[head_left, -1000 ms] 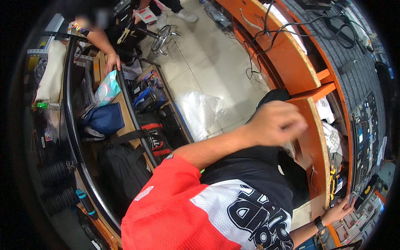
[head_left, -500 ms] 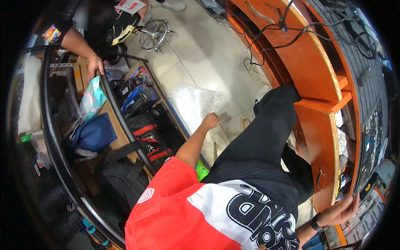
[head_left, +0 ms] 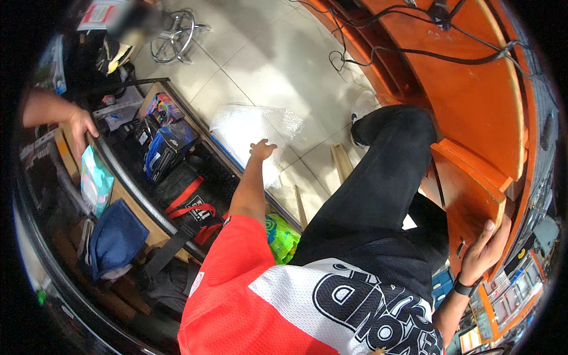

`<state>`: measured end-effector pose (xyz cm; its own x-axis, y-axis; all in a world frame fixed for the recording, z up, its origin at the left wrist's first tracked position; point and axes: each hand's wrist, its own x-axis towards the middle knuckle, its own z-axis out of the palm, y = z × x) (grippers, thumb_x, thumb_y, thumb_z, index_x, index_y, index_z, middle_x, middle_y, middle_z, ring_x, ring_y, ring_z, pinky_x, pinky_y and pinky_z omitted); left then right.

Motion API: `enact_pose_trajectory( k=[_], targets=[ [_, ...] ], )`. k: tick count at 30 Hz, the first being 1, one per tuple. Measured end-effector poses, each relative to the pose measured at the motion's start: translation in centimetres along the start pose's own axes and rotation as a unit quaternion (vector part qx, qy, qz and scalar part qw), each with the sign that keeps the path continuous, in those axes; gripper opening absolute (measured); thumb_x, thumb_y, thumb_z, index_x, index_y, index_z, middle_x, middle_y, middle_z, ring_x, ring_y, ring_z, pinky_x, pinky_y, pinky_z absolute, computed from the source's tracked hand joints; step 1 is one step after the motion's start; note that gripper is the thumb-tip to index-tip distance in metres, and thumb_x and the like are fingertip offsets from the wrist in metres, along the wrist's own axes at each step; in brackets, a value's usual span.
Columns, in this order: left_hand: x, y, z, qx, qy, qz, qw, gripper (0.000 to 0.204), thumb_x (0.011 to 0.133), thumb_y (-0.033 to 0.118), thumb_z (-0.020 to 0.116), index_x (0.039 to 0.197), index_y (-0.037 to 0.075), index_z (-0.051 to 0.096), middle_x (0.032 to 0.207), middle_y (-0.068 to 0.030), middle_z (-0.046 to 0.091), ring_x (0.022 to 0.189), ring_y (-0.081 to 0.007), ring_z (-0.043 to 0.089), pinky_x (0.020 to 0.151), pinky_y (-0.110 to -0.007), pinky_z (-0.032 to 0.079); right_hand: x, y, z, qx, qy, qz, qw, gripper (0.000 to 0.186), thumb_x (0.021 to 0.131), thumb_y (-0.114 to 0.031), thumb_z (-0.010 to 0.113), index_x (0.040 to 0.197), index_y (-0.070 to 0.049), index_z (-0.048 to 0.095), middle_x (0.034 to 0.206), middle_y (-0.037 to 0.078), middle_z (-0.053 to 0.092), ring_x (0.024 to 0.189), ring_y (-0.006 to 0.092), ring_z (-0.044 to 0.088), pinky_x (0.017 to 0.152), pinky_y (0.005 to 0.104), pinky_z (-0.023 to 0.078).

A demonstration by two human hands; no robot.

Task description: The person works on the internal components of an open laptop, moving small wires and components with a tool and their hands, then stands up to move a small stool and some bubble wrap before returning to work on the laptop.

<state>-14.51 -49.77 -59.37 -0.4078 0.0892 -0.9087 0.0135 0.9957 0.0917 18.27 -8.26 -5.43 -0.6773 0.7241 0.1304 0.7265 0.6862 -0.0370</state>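
Note:
My left hand (head_left: 262,149) reaches forward with its fingers apart, above a sheet of clear bubble wrap (head_left: 242,125) on the floor. Whether it touches the wrap I cannot tell. On the right, my right hand (head_left: 486,248) grips the edge of an orange wooden cabinet door (head_left: 470,198), thumb on the near face and the other fingers partly hidden behind the edge. A dark band circles that wrist.
Another person's hand (head_left: 83,127) rests on the black frame of the case at left, beside a teal packet (head_left: 96,180) and a navy pouch (head_left: 118,236). Black cables (head_left: 408,50) hang over the orange desk. A wheeled stool base (head_left: 174,36) stands on the tiled floor (head_left: 278,56).
My right hand has moved up and forward onto the cabinet door's edge. My left hand has opened its fingers over the bubble wrap. The whole view has shifted.

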Motion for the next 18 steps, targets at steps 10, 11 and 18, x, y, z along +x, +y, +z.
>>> enact_pose_trajectory(
  k=[10,11,18],
  targets=[
    [6.6,-1.0,0.6,-0.143,-0.041,0.001,0.989,0.091,0.092,0.064,0.065,0.161,0.007,0.051,0.164,-0.0227,0.050,0.161,-0.0459,0.027,0.133,-0.057,-0.003,-1.7,0.9,-1.2,-0.019,-0.016,0.072,0.997,0.063,0.116,-0.046,0.043,0.150,0.007,0.052,0.140,0.026,0.063,0.131,0.0377,0.061,0.112,0.0439,0.043],
    [7.1,-1.6,0.5,-0.148,-0.040,0.000,0.988,0.090,0.093,0.064,0.065,0.161,0.007,0.051,0.165,-0.0227,0.049,0.162,-0.0460,0.026,0.133,-0.057,-0.002,-1.8,0.9,-1.3,-0.013,-0.016,0.087,0.996,0.065,0.116,-0.048,0.042,0.149,0.007,0.052,0.141,0.027,0.062,0.133,0.0388,0.060,0.114,0.0452,0.042],
    [7.7,-2.7,2.3,-0.190,-0.066,-0.045,0.978,0.108,0.090,0.067,0.070,0.162,-0.008,0.039,0.169,-0.0303,0.037,0.162,-0.0463,0.025,0.133,-0.055,0.016,-2.7,1.6,-2.2,-0.035,-0.044,0.094,0.994,0.069,0.115,-0.049,0.041,0.152,0.010,0.049,0.143,0.030,0.060,0.135,0.0406,0.058,0.115,0.0469,0.042]
  ],
)
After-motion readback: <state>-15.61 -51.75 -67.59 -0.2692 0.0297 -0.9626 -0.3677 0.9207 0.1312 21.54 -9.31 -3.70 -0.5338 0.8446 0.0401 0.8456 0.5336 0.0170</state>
